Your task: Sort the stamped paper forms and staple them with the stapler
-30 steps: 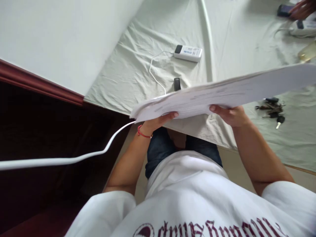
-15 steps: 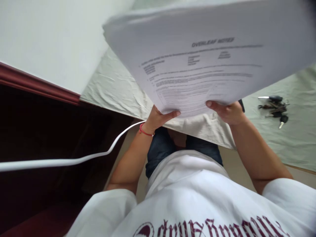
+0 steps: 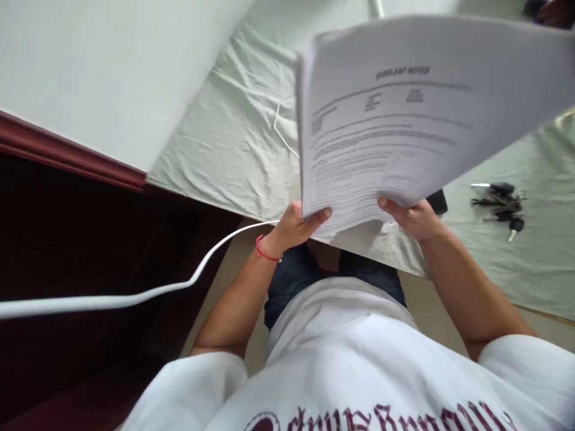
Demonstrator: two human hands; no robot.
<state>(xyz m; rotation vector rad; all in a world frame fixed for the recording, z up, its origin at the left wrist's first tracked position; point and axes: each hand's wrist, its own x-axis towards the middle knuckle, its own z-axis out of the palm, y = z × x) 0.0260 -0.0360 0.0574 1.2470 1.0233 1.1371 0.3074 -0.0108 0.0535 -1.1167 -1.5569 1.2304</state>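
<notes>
A stack of paper (image 3: pixel 422 126) is held above a table covered by a pale, wrinkled cloth (image 3: pixel 220 143). Its lower edge is gripped by two bare hands, and its printed top sheet is turned toward the wearer, presumably so that the sheets are kept together and can be read. The heading is blurred, and the smaller lines cannot be made out.

The lower left corner is pinched by the left hand (image 3: pixel 296 226), with the thumb laid across the print and the fingers hidden behind. The lower edge farther right is pinched in the same way by the right hand (image 3: pixel 415 220). The sheets are bowed, probably because they are supported only from below, while the far edge is left free.

Just beside the right hand, a black object (image 3: pixel 438 202) is partly covered. Farther right, keys (image 3: pixel 501 206) are laid on the cloth, well apart from the paper. Beyond the stack's left edge, a thin cord (image 3: pixel 284 136) is partly seen. A red bracelet (image 3: pixel 268 251) is worn on the left wrist.
</notes>
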